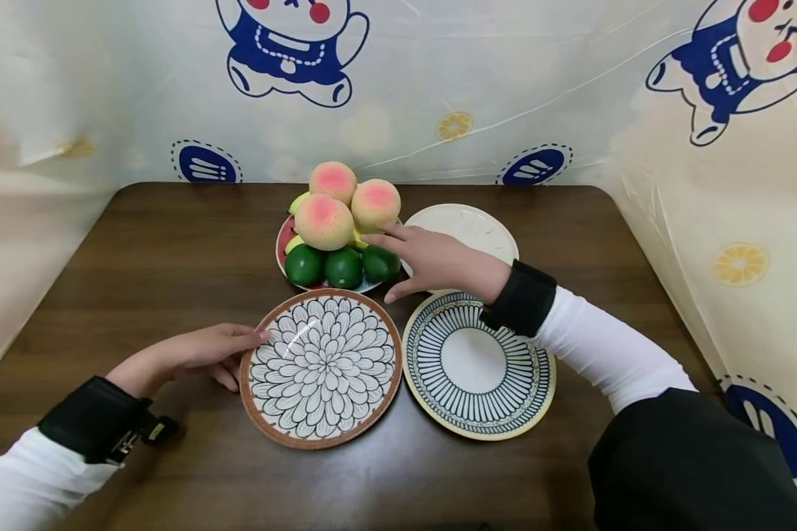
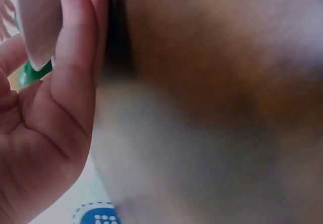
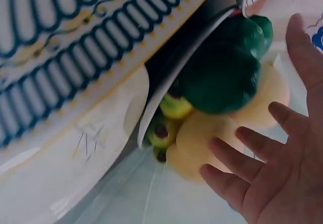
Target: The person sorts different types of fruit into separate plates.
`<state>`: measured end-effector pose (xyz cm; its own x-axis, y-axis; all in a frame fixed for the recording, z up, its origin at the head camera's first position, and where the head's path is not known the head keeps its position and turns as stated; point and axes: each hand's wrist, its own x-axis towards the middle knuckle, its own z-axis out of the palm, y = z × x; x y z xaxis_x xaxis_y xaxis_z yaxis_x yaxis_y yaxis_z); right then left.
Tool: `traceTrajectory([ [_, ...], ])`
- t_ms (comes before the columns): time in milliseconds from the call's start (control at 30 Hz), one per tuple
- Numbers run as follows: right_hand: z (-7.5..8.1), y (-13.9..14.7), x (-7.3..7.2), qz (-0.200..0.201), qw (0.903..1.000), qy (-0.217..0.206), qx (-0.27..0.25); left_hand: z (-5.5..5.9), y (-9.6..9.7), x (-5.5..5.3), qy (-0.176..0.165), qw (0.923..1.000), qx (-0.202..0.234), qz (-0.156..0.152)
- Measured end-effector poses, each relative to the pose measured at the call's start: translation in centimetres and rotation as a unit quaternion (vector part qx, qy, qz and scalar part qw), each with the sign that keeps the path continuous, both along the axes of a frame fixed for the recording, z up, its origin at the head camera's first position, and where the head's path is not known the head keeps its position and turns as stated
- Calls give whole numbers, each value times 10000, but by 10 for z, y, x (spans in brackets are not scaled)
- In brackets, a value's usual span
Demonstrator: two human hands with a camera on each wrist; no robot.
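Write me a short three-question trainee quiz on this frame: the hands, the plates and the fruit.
1. True or false: the left hand touches the rim of the flower-pattern plate.
2. How many peaches sit on top of the fruit plate?
3. The right hand is: A) gripping the striped plate; B) open, reaching toward the fruit; C) flat on the table.

Key: 1 true; 2 three; 3 B.

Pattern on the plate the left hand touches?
Black-and-white petal pattern, brown rim on the plate; head view.

Glossy ceramic plates (image 1: 321, 369), dark wood table (image 1: 173, 243)
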<state>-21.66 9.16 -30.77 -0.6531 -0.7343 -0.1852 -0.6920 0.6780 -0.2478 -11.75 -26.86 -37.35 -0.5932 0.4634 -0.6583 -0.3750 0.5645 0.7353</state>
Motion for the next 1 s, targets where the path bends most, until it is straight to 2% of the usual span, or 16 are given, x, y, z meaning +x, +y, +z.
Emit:
traceTrajectory([
  [100,-5,-8,-2,-115,9998,10,151,-5,1,1,-148,9998,140,35],
  [333,-19,-22,-9,-57,9990,120,438,-12,-1,10,-442,9978,486,-38],
  [467,-24,-27,-12,-141,9980,350,516,-14,0,14,-580,9958,703,0],
  [733,-28,-34,-9,-153,9902,1073,875,-7,2,12,-502,9973,527,-49],
  [867,-29,-34,-7,-231,9893,1120,902,-4,8,13,-322,9988,359,-40],
  [1000,-30,-34,-5,-320,9924,953,708,-6,9,12,-219,9992,325,-48],
])
